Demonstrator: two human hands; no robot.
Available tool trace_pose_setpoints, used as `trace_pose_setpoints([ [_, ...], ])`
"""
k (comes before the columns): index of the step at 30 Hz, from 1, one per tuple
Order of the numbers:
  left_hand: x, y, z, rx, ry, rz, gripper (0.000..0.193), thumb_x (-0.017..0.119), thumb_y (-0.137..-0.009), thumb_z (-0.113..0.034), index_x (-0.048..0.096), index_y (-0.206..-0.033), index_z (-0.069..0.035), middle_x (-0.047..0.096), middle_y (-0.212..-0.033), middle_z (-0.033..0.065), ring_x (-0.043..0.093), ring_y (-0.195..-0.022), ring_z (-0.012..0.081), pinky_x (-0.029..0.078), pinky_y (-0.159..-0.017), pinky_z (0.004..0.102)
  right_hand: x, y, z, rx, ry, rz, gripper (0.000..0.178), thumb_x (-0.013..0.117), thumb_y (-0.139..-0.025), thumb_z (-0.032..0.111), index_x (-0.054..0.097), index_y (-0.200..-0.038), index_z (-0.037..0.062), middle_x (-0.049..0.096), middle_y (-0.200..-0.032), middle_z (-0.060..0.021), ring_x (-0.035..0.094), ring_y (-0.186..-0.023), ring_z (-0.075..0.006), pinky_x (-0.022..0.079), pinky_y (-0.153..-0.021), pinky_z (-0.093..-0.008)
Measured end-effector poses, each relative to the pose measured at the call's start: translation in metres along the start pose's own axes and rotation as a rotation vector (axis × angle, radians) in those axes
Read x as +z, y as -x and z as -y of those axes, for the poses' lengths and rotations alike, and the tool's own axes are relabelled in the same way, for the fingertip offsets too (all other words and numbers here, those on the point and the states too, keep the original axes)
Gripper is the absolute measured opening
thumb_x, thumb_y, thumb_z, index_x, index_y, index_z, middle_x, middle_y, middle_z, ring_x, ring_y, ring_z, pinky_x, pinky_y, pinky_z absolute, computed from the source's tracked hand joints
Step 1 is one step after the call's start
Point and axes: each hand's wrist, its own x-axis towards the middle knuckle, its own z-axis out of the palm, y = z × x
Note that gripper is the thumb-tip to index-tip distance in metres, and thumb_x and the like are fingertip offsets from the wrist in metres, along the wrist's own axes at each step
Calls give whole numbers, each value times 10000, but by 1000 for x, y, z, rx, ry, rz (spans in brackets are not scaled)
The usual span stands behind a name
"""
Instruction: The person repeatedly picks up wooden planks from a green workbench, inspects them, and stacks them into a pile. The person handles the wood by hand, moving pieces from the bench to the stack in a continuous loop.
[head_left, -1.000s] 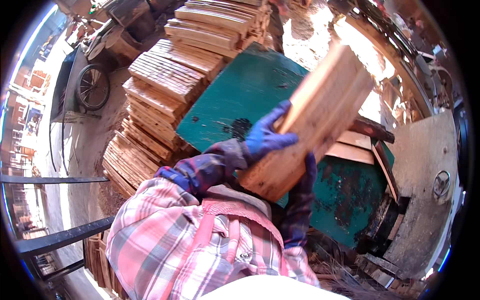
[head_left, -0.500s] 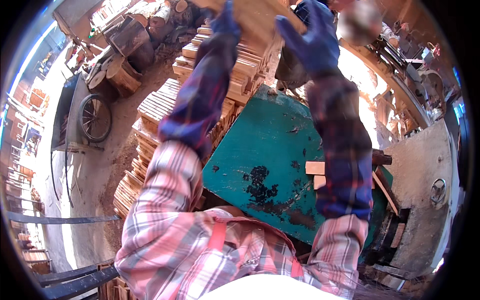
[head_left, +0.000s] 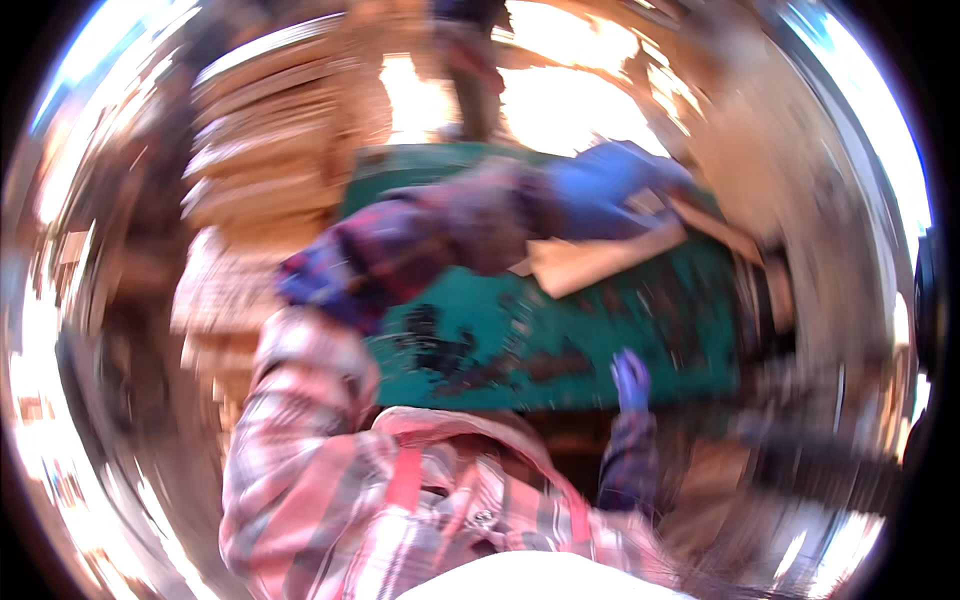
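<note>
My left hand (head_left: 615, 190), in a blue glove, reaches across to the right over a green tabletop (head_left: 470, 300) with worn dark patches. Its fingers, smeared by motion, curl around small pale wooden blocks (head_left: 600, 262); the longest one slants below the palm. A bit of pale wood shows between thumb and fingers. Near the table's front edge is my right hand (head_left: 631, 380), gloved too, with fingers stretched out and nothing seen in them. Both forearms wear dark plaid sleeve covers.
Tall stacks of cut boards (head_left: 265, 170) rise at the table's left. Beyond the far edge a person (head_left: 472, 70) stands, partly in view. A narrow wooden strip (head_left: 720, 232) and a dark slotted machine part (head_left: 765, 295) lie at the table's right end.
My view has swung to the right. My left hand has left the board stacks for the wooden blocks; my right hand has come back toward my body to the near edge.
</note>
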Motion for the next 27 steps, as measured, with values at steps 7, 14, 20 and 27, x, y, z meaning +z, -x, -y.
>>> trace_pose_setpoints([
  [7, 174, -28, 13, -136, 139, 314, 406, 657, -879, -272, 600, -1185, -11, 655, -976, 190, 645, -886, 307, 499, -784, 397, -78, -8, 37, 1, -159, -248, 408, 664, -912, 169, 569, -1274, 6, 640, -1117, -43, 609, -939, -126, 502, -774, -258],
  [14, 376, -16, 104, -515, -61, 910, 539, 619, -861, -427, 587, -1254, -60, 660, -1109, 194, 631, -1035, 353, 502, -894, 423, -317, -221, 57, 147, -291, -363, 534, 642, -900, 360, 489, -1365, 148, 602, -1210, -45, 619, -1004, -235, 491, -821, -390],
  [20, 467, -67, 121, -756, 304, 1022, 578, 613, -872, -434, 545, -1310, -64, 657, -1148, 181, 624, -1076, 358, 492, -917, 424, -478, -414, 50, 108, -499, -722, 672, 670, -822, 531, 498, -1320, 113, 573, -1230, -97, 583, -1075, -337, 474, -822, -475],
  [27, 499, -94, 147, -852, 69, 941, 529, 628, -893, -356, 538, -1317, -52, 615, -1252, 171, 620, -1125, 277, 493, -936, 395, -405, -470, 128, 467, 261, -990, 865, 791, -590, 698, 644, -1044, -23, 658, -1047, -150, 635, -894, -264, 503, -801, -401],
])
